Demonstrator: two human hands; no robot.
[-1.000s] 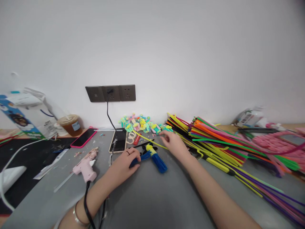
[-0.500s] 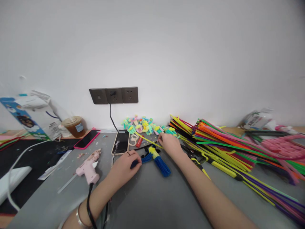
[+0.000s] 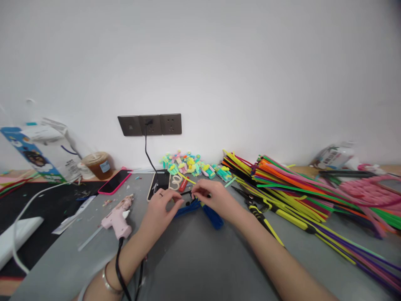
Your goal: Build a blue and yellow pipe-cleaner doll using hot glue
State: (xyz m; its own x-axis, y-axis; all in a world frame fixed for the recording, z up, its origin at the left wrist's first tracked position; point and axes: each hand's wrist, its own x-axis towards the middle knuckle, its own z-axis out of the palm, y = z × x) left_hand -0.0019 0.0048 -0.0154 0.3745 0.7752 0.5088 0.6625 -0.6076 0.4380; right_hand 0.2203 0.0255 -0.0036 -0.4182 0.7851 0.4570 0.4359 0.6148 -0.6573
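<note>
Beside the blue pipe-cleaner strip [image 3: 188,210], my left hand [image 3: 161,209] has its thumb and fingers curled closely together; whatever is between the tips is too small to tell. My right hand [image 3: 216,200] is closed in a pinch over the top of a bundle of blue pipe cleaners [image 3: 213,217]. Its fingers cover most of the bundle's yellow upper part, and what they pinch is hidden. Small black round pieces [image 3: 188,203] lie between the two hands. A yellow pipe cleaner [image 3: 189,179] runs just behind my right fingertips.
A pink glue gun [image 3: 117,221] lies left, its cord crossing my left forearm. Two phones, [image 3: 114,182] one with a pink edge, lie behind. Small pastel pieces [image 3: 191,163] line the wall. Pliers [image 3: 258,211] and many coloured pipe cleaners [image 3: 291,188] lie right; a drink cup [image 3: 97,165] stands left.
My right hand has come left and nearer, from behind the blue and yellow bundle to over its top. My left hand has shifted slightly; the dark blue end at its fingertips is no longer visible.
</note>
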